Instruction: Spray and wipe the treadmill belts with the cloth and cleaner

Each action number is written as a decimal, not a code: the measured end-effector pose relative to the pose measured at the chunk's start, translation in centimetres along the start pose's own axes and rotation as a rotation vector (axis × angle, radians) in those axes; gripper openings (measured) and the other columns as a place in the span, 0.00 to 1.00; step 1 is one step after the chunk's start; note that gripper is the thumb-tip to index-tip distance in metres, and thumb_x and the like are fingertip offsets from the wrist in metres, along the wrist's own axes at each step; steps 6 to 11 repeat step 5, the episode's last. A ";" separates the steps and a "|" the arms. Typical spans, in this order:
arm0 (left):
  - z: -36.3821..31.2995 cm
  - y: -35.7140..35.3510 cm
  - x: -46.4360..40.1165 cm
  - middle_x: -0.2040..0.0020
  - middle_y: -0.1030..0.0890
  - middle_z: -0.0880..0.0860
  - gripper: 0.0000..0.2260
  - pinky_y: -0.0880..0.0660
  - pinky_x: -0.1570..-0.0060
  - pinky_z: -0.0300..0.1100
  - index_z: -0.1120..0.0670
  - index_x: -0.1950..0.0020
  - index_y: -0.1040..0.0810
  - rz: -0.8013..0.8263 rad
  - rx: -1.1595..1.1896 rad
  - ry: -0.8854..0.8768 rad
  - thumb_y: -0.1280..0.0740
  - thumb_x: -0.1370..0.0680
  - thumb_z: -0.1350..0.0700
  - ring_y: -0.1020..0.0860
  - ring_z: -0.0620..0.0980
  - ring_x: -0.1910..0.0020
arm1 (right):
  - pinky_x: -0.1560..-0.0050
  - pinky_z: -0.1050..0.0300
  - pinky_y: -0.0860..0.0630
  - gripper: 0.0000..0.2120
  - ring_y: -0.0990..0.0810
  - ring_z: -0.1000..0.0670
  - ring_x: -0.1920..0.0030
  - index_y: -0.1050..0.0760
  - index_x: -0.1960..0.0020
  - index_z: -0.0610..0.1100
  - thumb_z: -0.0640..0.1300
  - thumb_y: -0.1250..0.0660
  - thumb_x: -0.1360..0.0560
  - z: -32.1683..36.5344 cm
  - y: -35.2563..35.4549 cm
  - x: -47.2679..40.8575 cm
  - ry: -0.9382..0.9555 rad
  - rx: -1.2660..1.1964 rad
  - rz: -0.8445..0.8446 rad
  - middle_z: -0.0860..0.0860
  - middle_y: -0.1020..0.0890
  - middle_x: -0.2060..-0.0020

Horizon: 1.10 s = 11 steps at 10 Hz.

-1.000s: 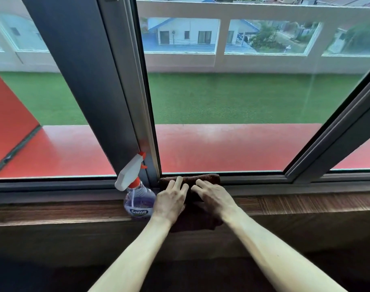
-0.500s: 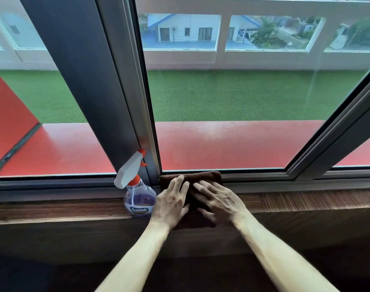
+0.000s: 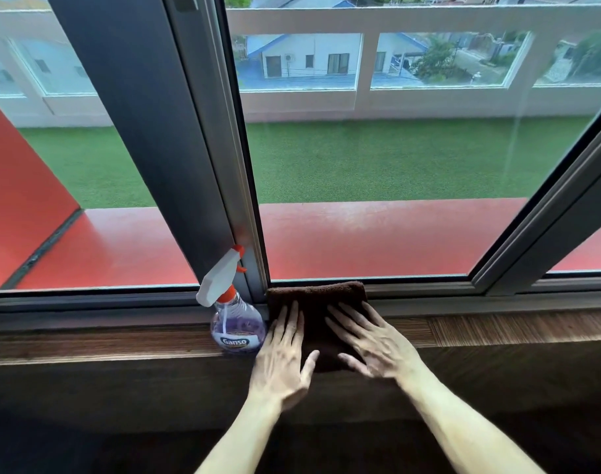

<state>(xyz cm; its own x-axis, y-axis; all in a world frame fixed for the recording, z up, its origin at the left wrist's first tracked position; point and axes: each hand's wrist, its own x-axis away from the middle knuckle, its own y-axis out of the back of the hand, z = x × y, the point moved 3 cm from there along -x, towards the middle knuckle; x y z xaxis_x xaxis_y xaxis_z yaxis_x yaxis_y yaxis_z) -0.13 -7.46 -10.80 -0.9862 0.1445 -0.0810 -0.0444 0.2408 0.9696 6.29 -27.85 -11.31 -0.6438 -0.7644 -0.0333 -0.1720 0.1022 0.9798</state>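
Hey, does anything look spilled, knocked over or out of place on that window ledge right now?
Nothing stands out. The spray bottle stands upright on the wooden ledge, no puddle visible, and the brown cloth lies flat beside it.

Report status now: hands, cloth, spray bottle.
Left hand and right hand flat on brown cloth on sill. Spray bottle upright, left of cloth. No treadmill visible.

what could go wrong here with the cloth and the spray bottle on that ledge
The left hand lies flat on the brown cloth right beside the spray bottle, which stands near the front edge of the wooden ledge; a sideways nudge might tip it off. The cloth's near edge hangs over the ledge under the right hand, so it may slide off if let go.
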 end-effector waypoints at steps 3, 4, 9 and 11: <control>-0.4 0.5 0.3 0.20 0.72 0.50 0.38 0.69 0.24 0.40 0.53 0.18 0.67 0.175 -0.007 0.024 0.57 0.19 0.34 0.72 0.46 0.22 | 0.25 0.34 0.45 0.40 0.34 0.44 0.21 0.36 0.19 0.45 0.68 0.46 0.23 1.2 -0.5 0.2 -0.109 -0.051 0.186 0.44 0.34 0.20; -0.2 0.6 0.6 0.18 0.68 0.50 0.38 0.68 0.25 0.39 0.53 0.16 0.60 0.120 0.041 -0.032 0.58 0.21 0.35 0.68 0.46 0.20 | 0.26 0.35 0.43 0.38 0.32 0.45 0.22 0.35 0.20 0.44 0.65 0.45 0.23 1.4 0.4 0.1 -0.122 -0.058 0.159 0.44 0.32 0.22; 0.3 -0.2 3.0 0.16 0.58 0.50 0.33 0.58 0.19 0.47 0.55 0.16 0.48 0.042 0.067 -0.143 0.47 0.18 0.42 0.56 0.48 0.17 | 0.26 0.38 0.42 0.42 0.33 0.46 0.22 0.37 0.19 0.45 0.59 0.34 0.29 3.0 0.2 1.2 -0.135 -0.074 -0.038 0.45 0.34 0.20; 0.3 -0.2 3.0 0.16 0.58 0.50 0.33 0.58 0.19 0.47 0.55 0.16 0.48 0.042 0.067 -0.143 0.47 0.18 0.42 0.56 0.48 0.17 | 0.26 0.38 0.42 0.42 0.33 0.46 0.22 0.37 0.19 0.45 0.59 0.34 0.29 3.0 0.2 1.2 -0.135 -0.074 -0.038 0.45 0.34 0.20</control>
